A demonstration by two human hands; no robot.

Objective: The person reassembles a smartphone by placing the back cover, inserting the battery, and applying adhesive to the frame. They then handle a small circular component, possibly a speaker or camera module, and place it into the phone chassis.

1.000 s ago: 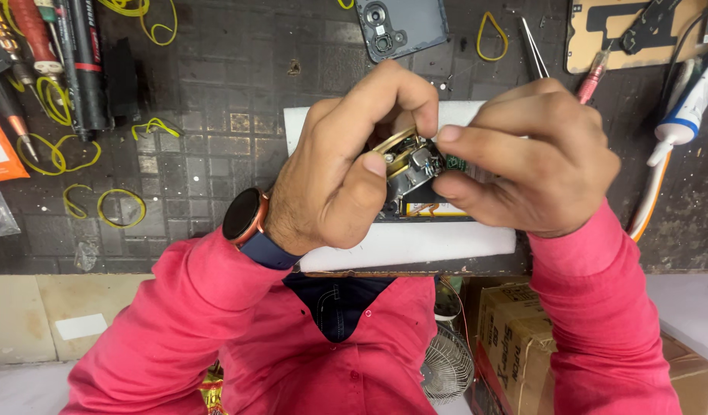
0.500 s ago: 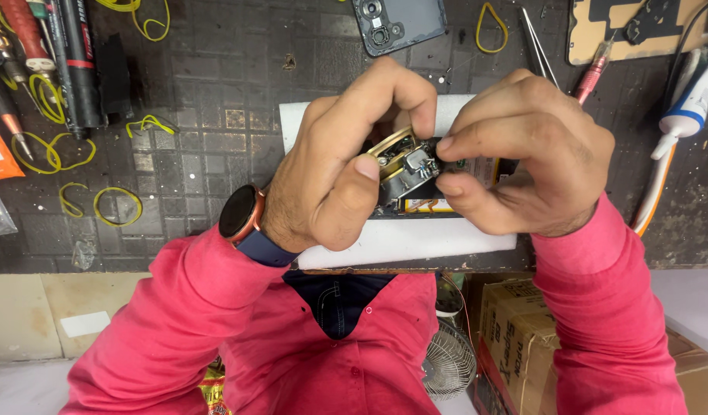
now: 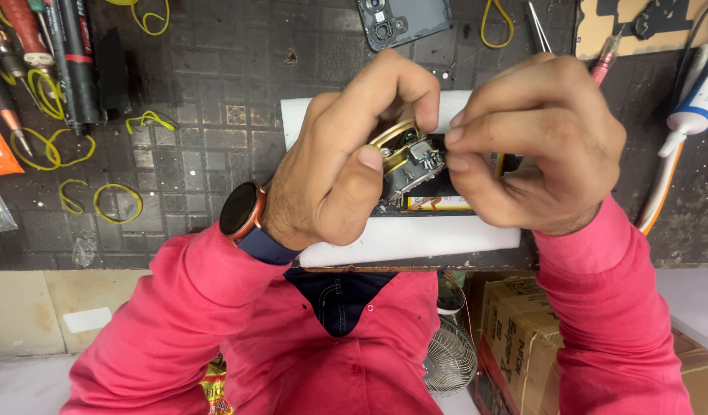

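Along the left edge of the dark, gridded work mat (image 3: 200, 115) a row of screwdrivers and pens (image 3: 58, 46) lies side by side, with yellow rubber bands (image 3: 116, 201) scattered loose just beside and below them. Nearer the middle, a white foam pad (image 3: 415, 242) sits against the front edge of the mat. Above it the person's left hand (image 3: 338, 165), a round watch (image 3: 238, 209) on its wrist, pinches a small opened device (image 3: 407, 157) with a gold rim and bare circuit parts, thumb on its face and fingers curled over its top. The right hand (image 3: 534, 146) meets it from the other side, fingertips closed on the device's right end, so both hands grasp it above the pad. Below it a dark slab with a yellow strip (image 3: 434, 201) rests on the foam. At the back edge lies a dark phone back cover (image 3: 404, 19), with tweezers (image 3: 537, 27) to its right. By the right edge a white tube (image 3: 696, 104) leans. Below the bench stands a cardboard box (image 3: 523, 338); I cannot tell what it holds.
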